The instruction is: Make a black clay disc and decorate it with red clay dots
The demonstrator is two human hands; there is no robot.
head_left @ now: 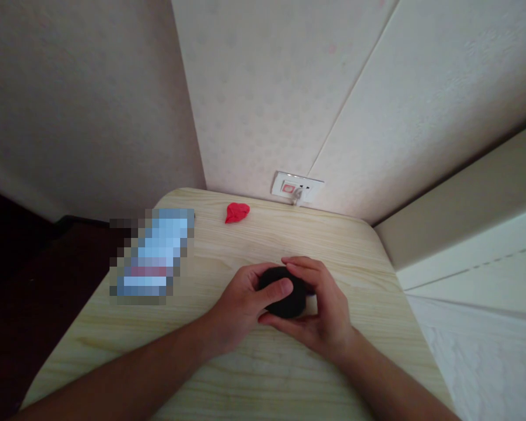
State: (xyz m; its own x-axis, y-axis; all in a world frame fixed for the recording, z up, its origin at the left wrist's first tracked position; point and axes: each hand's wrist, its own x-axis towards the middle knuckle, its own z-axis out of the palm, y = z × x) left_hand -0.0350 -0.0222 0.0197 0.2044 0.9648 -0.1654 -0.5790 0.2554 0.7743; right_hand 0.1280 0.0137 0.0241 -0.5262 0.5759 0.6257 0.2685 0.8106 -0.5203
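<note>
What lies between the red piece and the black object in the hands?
The head view shows pale tabletop between the red piece and black object, then, next to the object, part of the left hand.

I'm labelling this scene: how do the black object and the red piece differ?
The black object is dark and rounded; the red piece is bright, with an irregular outline. The black object looks larger than the red piece. The black object is held between the left hand and right hand; the red piece lies untouched near the table's back edge. Both look mostly single-coloured.
</note>
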